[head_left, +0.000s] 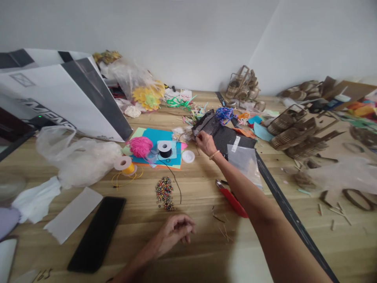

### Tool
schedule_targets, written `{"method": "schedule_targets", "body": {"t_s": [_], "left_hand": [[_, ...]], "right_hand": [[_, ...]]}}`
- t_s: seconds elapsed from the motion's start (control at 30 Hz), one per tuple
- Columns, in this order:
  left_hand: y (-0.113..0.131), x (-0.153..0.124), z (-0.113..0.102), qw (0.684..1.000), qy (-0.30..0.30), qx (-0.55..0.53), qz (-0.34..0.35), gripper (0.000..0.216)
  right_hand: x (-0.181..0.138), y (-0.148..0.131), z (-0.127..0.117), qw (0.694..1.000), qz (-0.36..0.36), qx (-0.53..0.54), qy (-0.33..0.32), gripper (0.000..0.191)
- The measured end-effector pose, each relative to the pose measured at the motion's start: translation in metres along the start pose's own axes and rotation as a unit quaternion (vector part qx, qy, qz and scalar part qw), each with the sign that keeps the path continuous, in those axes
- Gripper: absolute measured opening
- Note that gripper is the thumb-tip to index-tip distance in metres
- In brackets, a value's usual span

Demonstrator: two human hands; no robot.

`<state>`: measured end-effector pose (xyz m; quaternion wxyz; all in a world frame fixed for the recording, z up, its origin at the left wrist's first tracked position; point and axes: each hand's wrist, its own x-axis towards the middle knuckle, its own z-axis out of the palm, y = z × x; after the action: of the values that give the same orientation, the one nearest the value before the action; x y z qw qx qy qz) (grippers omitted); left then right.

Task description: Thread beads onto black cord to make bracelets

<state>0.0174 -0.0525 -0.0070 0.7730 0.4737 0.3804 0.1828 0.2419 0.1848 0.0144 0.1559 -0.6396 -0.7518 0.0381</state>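
Note:
My right hand [206, 143] reaches out to the middle of the table, a beaded bracelet [214, 155] on its wrist. Its fingers are pinched on a thin dark cord [188, 133], beside the black mesh bag [232, 138]. My left hand [178, 228] hovers low over the table, fingers loosely curled and apart, holding nothing I can see. Just beyond it lies a pile of small multicoloured beads [164, 192]. A spool of black cord [164, 149] stands on blue paper [153, 135], and a loose black cord [176, 179] trails past the beads.
Left are a yellow thread spool [125, 164], pink yarn [140, 147], a black phone [97, 234] and a plastic bag [85, 159]. A red-handled cutter [233, 201] lies under my right forearm. Small woven baskets [300, 133] stand right; a white round lid [188, 156] sits mid-table.

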Motion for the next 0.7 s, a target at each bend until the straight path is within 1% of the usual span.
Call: {"method": "schedule_targets", "body": {"t_s": [0.07,0.13,0.17,0.23,0.33,0.4,0.43,0.53,0.57,0.63,0.7], "left_hand": [[0.001,-0.001,-0.001,1.0,0.001,0.007,0.004,0.041],[0.004,-0.002,-0.001,1.0,-0.001,0.019,0.001,0.043],[0.005,-0.003,0.0,1.0,-0.003,0.024,-0.004,0.043],[0.008,-0.005,0.001,0.999,-0.011,0.032,-0.011,0.044],[0.009,-0.006,0.003,0.999,-0.027,0.031,-0.008,0.043],[0.008,-0.006,0.004,0.999,-0.032,0.025,-0.004,0.042],[0.007,-0.005,0.005,0.999,-0.032,0.022,-0.003,0.042],[0.002,-0.002,0.005,0.999,-0.029,0.022,-0.001,0.043],[0.0,-0.001,0.005,0.999,-0.029,0.026,0.001,0.043],[-0.003,0.0,0.005,0.999,-0.027,0.037,0.005,0.043],[-0.005,0.001,0.004,0.999,-0.026,0.047,0.007,0.043]], "right_hand": [[0.014,-0.015,0.004,1.0,-0.016,0.017,0.005,0.03],[0.021,-0.03,0.004,0.998,-0.045,0.031,-0.011,0.025],[0.02,-0.036,0.002,0.997,-0.063,0.034,-0.025,0.026],[0.012,-0.045,-0.006,0.991,-0.109,0.012,-0.073,0.033],[-0.017,-0.048,-0.022,0.982,-0.129,-0.036,-0.13,0.031],[-0.041,-0.044,-0.032,0.974,-0.126,-0.073,-0.172,0.026],[-0.053,-0.041,-0.035,0.968,-0.135,-0.092,-0.19,0.024],[-0.086,-0.029,-0.039,0.95,-0.152,-0.136,-0.236,0.022],[-0.095,-0.025,-0.037,0.946,-0.147,-0.145,-0.249,0.023],[-0.115,-0.021,-0.032,0.943,-0.146,-0.155,-0.256,0.024],[-0.138,-0.02,-0.024,0.948,-0.172,-0.158,-0.217,0.025]]}}
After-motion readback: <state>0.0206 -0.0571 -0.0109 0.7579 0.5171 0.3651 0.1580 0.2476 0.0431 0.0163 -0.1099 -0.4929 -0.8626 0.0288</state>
